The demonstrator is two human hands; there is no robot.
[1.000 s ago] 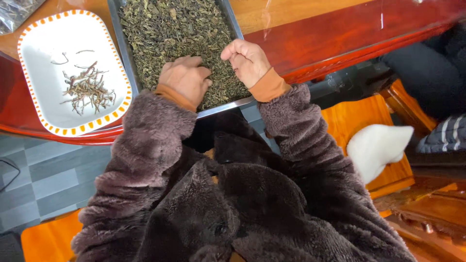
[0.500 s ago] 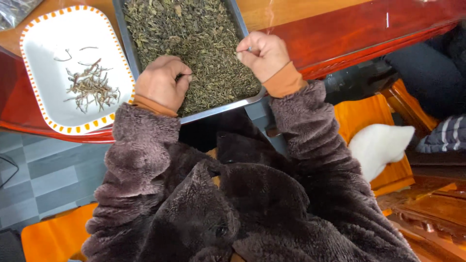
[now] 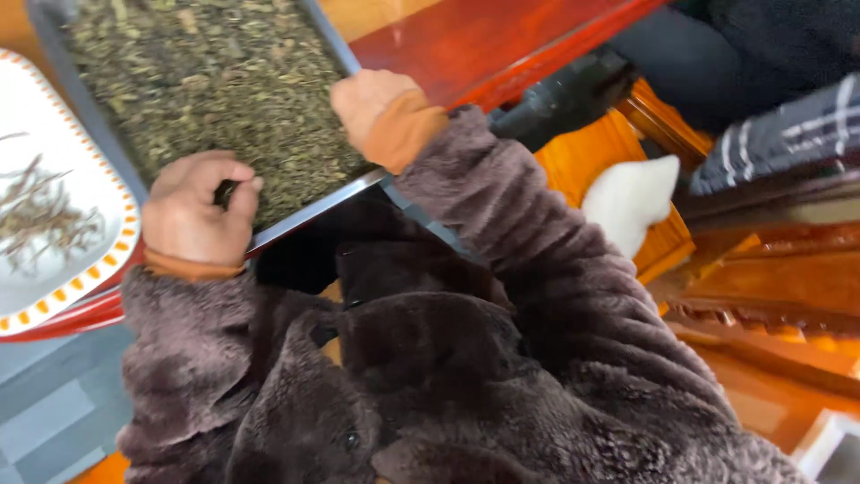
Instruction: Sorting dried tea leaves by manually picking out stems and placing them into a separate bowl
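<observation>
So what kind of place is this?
Probably a tea-sorting spot in a home or small shop: a grey tray of dried leaves, a white plate of picked stems, a red wooden table.

The person wears a thick, fluffy jacket of dark brown plush with a faint purplish cast, its pile short and matted. It covers the chest and both arms in bulky, rounded sleeves. From each sleeve end shows a snug orange-brown knitted cuff at the wrist, one below the left hand (image 3: 193, 211) and one below the right hand (image 3: 372, 100). Both hands are bare, without gloves or rings.
</observation>
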